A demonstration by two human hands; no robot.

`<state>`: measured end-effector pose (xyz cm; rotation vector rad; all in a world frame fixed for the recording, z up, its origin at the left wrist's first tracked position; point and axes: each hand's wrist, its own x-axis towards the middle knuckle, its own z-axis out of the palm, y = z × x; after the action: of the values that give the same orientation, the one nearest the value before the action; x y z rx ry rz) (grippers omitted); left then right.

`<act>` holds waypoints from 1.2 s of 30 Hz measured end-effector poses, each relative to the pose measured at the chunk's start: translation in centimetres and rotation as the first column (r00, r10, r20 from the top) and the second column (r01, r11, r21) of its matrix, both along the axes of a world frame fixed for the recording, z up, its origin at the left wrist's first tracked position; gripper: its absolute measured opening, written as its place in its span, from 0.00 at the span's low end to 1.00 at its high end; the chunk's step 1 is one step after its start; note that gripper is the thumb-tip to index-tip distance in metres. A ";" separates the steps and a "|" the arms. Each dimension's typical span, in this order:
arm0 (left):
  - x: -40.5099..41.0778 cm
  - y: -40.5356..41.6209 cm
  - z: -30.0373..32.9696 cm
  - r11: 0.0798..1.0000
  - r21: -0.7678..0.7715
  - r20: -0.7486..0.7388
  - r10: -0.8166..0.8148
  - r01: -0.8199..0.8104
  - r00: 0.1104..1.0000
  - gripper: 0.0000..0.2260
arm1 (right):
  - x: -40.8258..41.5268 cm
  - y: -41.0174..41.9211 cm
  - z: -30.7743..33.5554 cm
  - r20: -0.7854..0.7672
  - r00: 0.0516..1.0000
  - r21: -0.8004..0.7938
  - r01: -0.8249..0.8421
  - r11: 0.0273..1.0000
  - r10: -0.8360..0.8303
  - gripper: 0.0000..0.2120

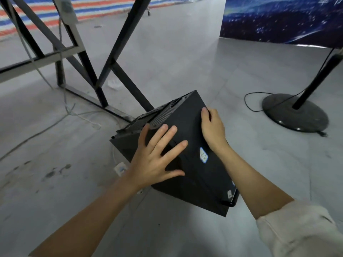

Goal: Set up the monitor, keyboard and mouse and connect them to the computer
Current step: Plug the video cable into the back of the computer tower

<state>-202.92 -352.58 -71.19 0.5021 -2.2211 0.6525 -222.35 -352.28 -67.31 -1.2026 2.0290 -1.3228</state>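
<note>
We have the black computer case [185, 154] tilted on the grey floor [185, 58], just in front of the foot of a black metal frame [104, 75]. Our left hand [157, 156] lies flat on its broad side panel with fingers spread and straight, the grip splayed, pressing rather than clasping. Our right hand [211, 128] sits at the panel's right edge, fingers curled over that edge, so this grip clasps the case. The vented end [161, 115] points toward the frame. A white cable [55, 125] trails across the floor to the left, and a white plug block [120, 168] lies beside the case's left edge. To the right, well apart, stands a round black stand base [295, 114] with a thin black cord [248, 101]. Bare floor stretches between case and base.
</note>
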 end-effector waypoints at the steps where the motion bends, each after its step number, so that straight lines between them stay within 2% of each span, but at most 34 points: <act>1: -0.4 0.2 0.0 0.999 -0.003 -0.008 -0.048 0.048 0.999 0.41 | -0.4 0.4 -0.5 0.034 0.999 -0.002 0.040 0.999 -0.039 0.16; 4: -1.7 0.9 -0.2 0.987 0.020 -0.032 -0.161 0.161 0.986 0.44 | -2.0 2.2 -2.5 0.151 0.981 -0.020 0.128 0.992 -0.124 0.17; 8: -4.8 2.0 -1.3 0.986 0.120 -0.005 -0.119 0.118 0.993 0.52 | -4.5 4.8 -5.2 0.368 0.898 0.016 0.253 0.967 -0.241 0.21; 11: -7.1 3.7 -3.3 0.982 0.094 0.129 -0.177 0.165 0.976 0.47 | -6.3 6.4 -7.4 0.534 0.800 0.039 0.300 0.953 -0.273 0.21; 14: -7.1 3.8 -4.6 0.978 0.089 0.231 -0.206 0.190 0.951 0.40 | -6.9 6.9 -9.5 0.636 0.720 0.055 0.315 0.948 -0.276 0.22; 19: -5.5 1.6 -5.5 0.978 0.176 0.258 -0.151 0.107 0.954 0.40 | -5.0 3.9 -10.4 0.681 0.695 0.049 0.272 0.961 -0.232 0.22; 24: -2.6 -2.1 -6.1 0.968 0.242 0.248 -0.002 -0.060 0.969 0.40 | -2.7 -2.3 -13.6 0.692 0.705 0.047 0.172 0.984 -0.156 0.34; 28: -0.3 -4.4 -7.2 0.944 0.276 0.307 0.094 -0.183 0.947 0.41 | 0.0 -5.4 -13.6 0.694 0.704 0.083 0.127 0.988 -0.149 0.34; 31: 1.4 -5.9 -8.0 0.930 0.278 0.327 0.143 -0.240 0.934 0.41 | 1.6 -7.0 -14.3 0.693 0.713 0.049 0.108 0.993 -0.112 0.37; 34: 2.4 -7.3 -8.4 0.910 0.321 0.321 0.155 -0.261 0.934 0.41 | 3.0 -8.1 -12.7 0.648 0.755 0.006 0.119 0.993 -0.095 0.21; 36: 2.3 -8.1 -8.4 0.898 0.351 0.310 0.156 -0.265 0.938 0.42 | 3.1 -9.2 -12.5 0.620 0.781 -0.041 0.128 0.991 -0.075 0.18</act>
<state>-200.58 -360.65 -79.55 0.9158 -2.6006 0.4035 -219.25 -361.48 -79.80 -0.5640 1.5776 -1.6017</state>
